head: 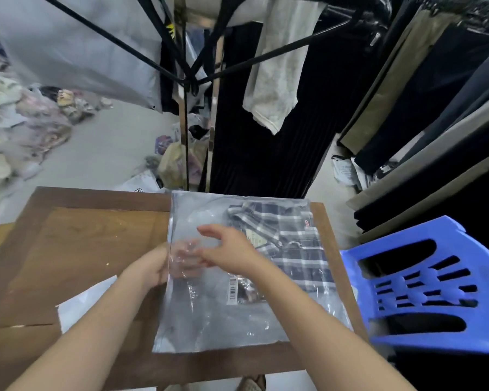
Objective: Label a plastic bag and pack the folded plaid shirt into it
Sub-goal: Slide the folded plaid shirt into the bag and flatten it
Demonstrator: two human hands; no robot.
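A clear plastic bag (209, 314) lies flat on the wooden table (91, 244), covering its right half. The folded plaid shirt (297, 246) in navy, grey and white shows through the bag's right part. A barcode label (232, 290) sits on the bag near its middle. My left hand (156, 266) is at the bag's left edge, its fingers under or inside the film and seen through it. My right hand (229, 249) rests on top of the bag, fingers spread toward the left, just above the left fingers.
White paper sheets (82, 303) lie on the table's left front. A blue plastic chair (424, 286) stands right of the table. Dark and beige garments (424, 114) hang at right, a black rack (187, 80) behind. Bagged clothes (20, 122) pile on the floor at left.
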